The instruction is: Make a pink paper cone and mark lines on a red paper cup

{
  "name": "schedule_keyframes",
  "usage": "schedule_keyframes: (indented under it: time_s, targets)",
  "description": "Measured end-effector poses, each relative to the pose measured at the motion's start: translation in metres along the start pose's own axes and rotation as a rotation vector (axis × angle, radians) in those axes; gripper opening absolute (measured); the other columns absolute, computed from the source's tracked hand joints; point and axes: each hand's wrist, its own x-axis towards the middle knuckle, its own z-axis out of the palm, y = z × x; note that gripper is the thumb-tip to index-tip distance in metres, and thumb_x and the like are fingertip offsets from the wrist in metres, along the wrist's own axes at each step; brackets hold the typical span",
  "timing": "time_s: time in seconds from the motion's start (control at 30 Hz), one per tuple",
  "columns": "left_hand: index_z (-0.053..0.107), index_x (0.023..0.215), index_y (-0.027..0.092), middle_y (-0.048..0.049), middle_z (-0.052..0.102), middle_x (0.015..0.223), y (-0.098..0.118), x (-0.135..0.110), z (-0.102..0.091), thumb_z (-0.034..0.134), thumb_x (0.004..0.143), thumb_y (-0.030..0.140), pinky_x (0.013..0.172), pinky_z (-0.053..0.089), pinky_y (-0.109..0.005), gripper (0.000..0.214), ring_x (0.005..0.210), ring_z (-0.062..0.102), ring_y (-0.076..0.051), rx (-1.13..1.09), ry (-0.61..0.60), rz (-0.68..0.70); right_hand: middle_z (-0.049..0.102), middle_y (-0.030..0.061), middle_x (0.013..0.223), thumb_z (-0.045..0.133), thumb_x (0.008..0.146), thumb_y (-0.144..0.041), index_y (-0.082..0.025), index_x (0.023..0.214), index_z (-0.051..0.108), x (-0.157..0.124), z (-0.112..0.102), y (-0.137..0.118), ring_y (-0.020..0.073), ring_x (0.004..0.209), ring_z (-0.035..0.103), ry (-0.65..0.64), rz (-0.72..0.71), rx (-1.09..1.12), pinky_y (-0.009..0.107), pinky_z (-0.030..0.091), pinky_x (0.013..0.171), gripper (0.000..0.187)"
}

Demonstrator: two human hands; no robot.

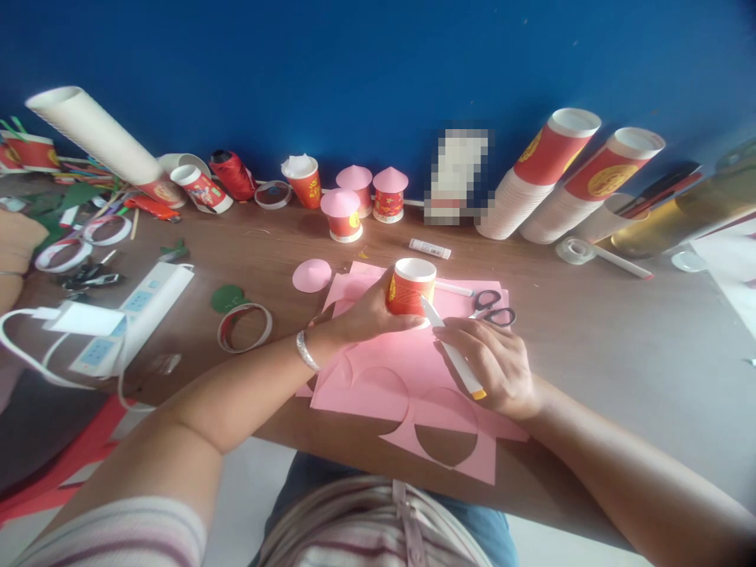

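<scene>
My left hand is wrapped round a red paper cup with a yellow print, held upright over pink paper. A white utility knife with an orange end is gripped in my right hand, and its tip meets the cup's side. Pink paper sheets lie beneath both hands, with round holes cut in the nearest one. Black-handled scissors and a white pen-like stick rest on the paper behind my right hand.
Cups with pink cone tops stand at the back, near a loose pink cone. Tall cup stacks lean at the right rear. A glue stick, tape roll and power strip lie about. Another person's arm shows at far left.
</scene>
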Motion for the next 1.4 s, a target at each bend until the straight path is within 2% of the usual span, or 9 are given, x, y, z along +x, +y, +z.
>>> schedule_keyframes:
  time_s: [0.17,0.4,0.7,1.03,1.2,1.3,1.4]
  targets:
    - [0.057,0.104,0.019,-0.0031,0.059,0.097,0.005,0.000,0.001,0.086,0.082,0.039,0.077,0.049,-0.031,0.042,0.087,0.054,-0.017,-0.005,0.033,-0.012,0.077,0.0102,0.101,0.056,0.102,-0.010,-0.014,0.139,0.056,-0.003,0.001,0.000,0.0197,0.082,0.075,-0.016,0.014,-0.005,0.032,0.059,0.066,0.037]
    - [0.060,0.105,0.018,-0.0047,0.061,0.100,0.007,0.000,0.003,0.086,0.080,0.041,0.081,0.049,-0.032,0.043,0.091,0.057,-0.018,-0.106,0.016,-0.061,0.076,0.0144,0.099,0.057,0.096,-0.004,-0.007,0.125,0.061,-0.006,0.003,0.002,0.0217,0.082,0.073,-0.006,-0.015,-0.005,0.034,0.058,0.066,0.029]
    - [0.060,0.098,0.018,-0.0024,0.059,0.091,0.012,-0.001,0.004,0.086,0.080,0.042,0.077,0.045,-0.030,0.040,0.086,0.052,-0.016,-0.133,0.009,-0.099,0.076,0.0126,0.098,0.060,0.095,-0.002,-0.007,0.122,0.063,-0.007,0.003,0.002,0.0205,0.082,0.072,-0.010,0.001,-0.002,0.032,0.058,0.068,0.028]
    - [0.061,0.102,0.018,-0.0044,0.061,0.097,0.011,0.000,0.003,0.086,0.080,0.047,0.079,0.045,-0.031,0.044,0.089,0.054,-0.017,-0.119,-0.002,-0.087,0.076,0.0132,0.096,0.060,0.095,-0.002,-0.007,0.121,0.063,-0.008,0.002,0.002,0.0209,0.080,0.073,-0.010,0.005,-0.013,0.033,0.058,0.065,0.027]
    - [0.058,0.100,0.019,-0.0033,0.059,0.095,0.006,0.001,0.001,0.086,0.081,0.047,0.076,0.045,-0.030,0.044,0.087,0.052,-0.016,-0.098,-0.008,-0.049,0.076,0.0138,0.095,0.059,0.096,-0.005,-0.008,0.121,0.065,-0.003,0.000,0.001,0.0222,0.084,0.074,0.004,-0.065,0.000,0.035,0.063,0.069,0.026]
    - [0.058,0.100,0.019,-0.0039,0.060,0.096,0.005,0.001,0.002,0.085,0.081,0.044,0.078,0.046,-0.031,0.042,0.088,0.053,-0.018,-0.047,-0.018,-0.036,0.077,0.0135,0.096,0.057,0.096,-0.005,-0.008,0.125,0.064,-0.001,0.000,0.000,0.0221,0.085,0.075,0.003,-0.072,0.005,0.035,0.064,0.072,0.030]
    - [0.055,0.100,0.020,-0.0028,0.058,0.094,0.006,0.001,0.004,0.082,0.081,0.034,0.077,0.047,-0.032,0.036,0.086,0.052,-0.017,0.024,0.022,-0.026,0.077,0.0126,0.099,0.055,0.097,-0.006,-0.011,0.132,0.062,-0.001,0.000,0.000,0.0221,0.084,0.075,0.004,-0.058,-0.008,0.035,0.064,0.069,0.036]
